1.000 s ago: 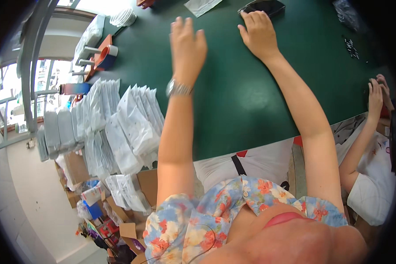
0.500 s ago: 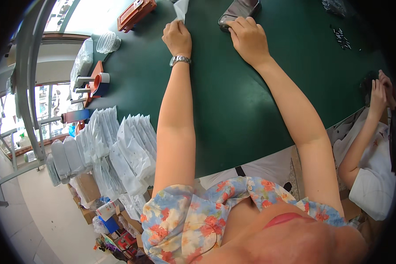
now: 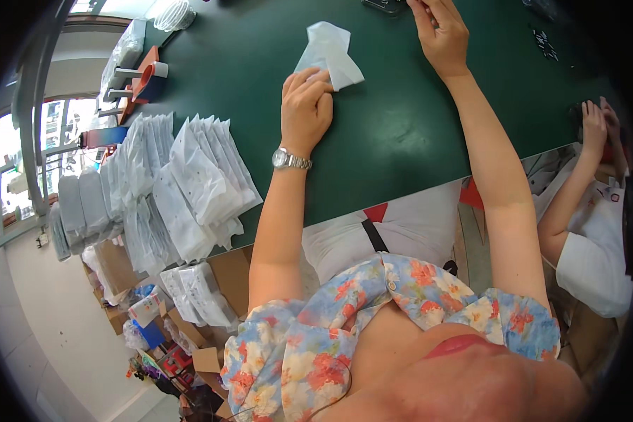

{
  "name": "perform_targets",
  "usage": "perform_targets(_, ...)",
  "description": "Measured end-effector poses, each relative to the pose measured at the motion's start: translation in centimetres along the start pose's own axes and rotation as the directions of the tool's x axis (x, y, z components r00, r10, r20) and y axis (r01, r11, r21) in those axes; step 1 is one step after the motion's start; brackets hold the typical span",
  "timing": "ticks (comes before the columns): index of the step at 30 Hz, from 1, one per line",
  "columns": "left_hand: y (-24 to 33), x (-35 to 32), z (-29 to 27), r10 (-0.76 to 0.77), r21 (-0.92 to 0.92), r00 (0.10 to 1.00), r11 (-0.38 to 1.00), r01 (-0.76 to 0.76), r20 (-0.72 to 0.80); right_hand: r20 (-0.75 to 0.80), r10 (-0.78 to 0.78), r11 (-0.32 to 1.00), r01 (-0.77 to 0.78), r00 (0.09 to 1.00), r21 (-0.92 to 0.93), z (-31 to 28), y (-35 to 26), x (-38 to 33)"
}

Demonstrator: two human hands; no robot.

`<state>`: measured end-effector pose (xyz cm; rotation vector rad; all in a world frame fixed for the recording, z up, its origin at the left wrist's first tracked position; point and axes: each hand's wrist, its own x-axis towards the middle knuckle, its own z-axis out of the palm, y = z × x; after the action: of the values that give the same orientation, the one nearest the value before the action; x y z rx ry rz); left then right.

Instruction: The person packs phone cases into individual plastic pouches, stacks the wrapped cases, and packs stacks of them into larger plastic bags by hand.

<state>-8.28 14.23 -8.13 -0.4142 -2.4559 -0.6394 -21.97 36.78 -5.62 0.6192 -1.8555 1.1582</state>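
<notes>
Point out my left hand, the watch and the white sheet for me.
Left hand (image 3: 306, 112), head view: back of the hand.
Watch (image 3: 292, 161), head view: band, beside the dial.
White sheet (image 3: 325, 53), head view: middle of its surface.

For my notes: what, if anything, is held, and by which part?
Left hand: a whitish sheet, by its near end. Right hand: cannot tell; fingers partly cut off.

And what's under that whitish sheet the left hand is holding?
Around the whitish sheet in the left hand, green tabletop shows. The spot directly beneath is covered, so I can't see what's there.
</notes>
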Motion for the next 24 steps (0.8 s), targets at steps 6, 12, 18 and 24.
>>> perform_targets(6,2.3,0.7,1.1,-0.109,-0.247,0.986,0.966,0.075,-0.125,0.039,0.091,0.996,-0.090,0.995,-0.019,-3.5,-0.1,-3.3)
perform_targets(12,4.0,0.5,4.2,0.023,-0.009,0.996,1.000,-0.022,0.082,0.166,0.039,0.999,-0.041,0.985,0.009,-6.7,-3.1,-6.3)
perform_targets(18,-0.6,0.0,2.2,-0.100,0.097,0.994,0.991,0.096,0.042,0.276,0.010,0.999,0.002,0.961,-0.042,-10.5,-5.0,-8.1)
perform_targets(24,2.6,0.8,3.4,-0.137,0.016,0.987,0.990,0.139,-0.088,0.390,-0.095,0.993,0.115,0.916,-0.029,-12.0,-7.1,-9.0)
